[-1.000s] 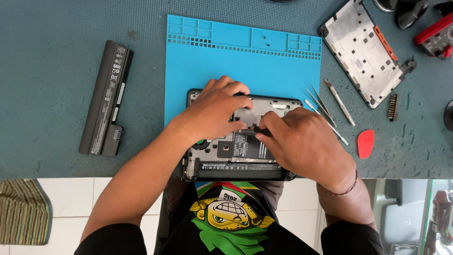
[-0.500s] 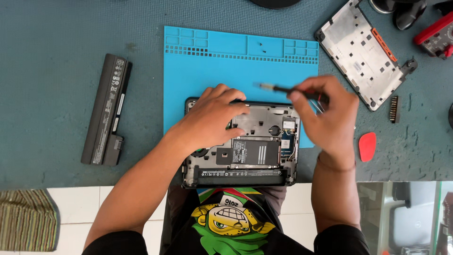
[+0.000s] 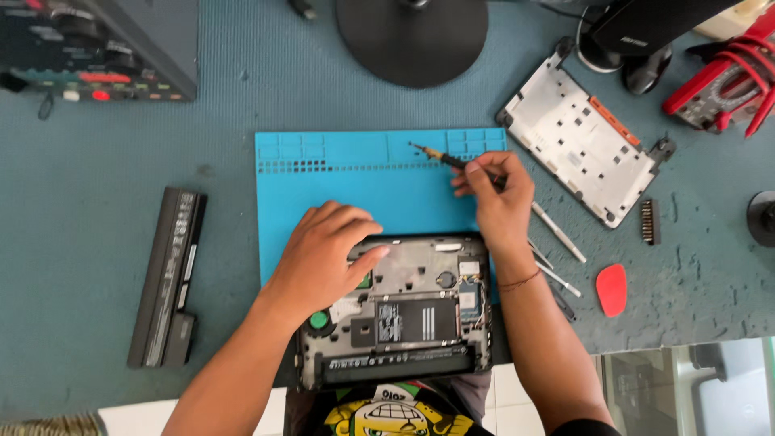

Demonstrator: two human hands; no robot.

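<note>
Blue mat (image 3: 323,173) edge lies under raised screwdriver (image 3: 440,155).

Matt blue rubbery mat (image 3: 355,173) on rough teal table covering (image 3: 105,210); opened laptop (image 3: 404,311) shows dull grey metal, black plastic.

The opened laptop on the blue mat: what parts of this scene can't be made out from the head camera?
- Opened laptop, head view: its left upper corner is hidden under the left hand.
- Screwdriver: the handle is buried in the right hand; whether a screw sits on its tip is too small to tell.
- Red meter: cut off by the right edge.
- Black round base: cut off by the top edge.
</note>
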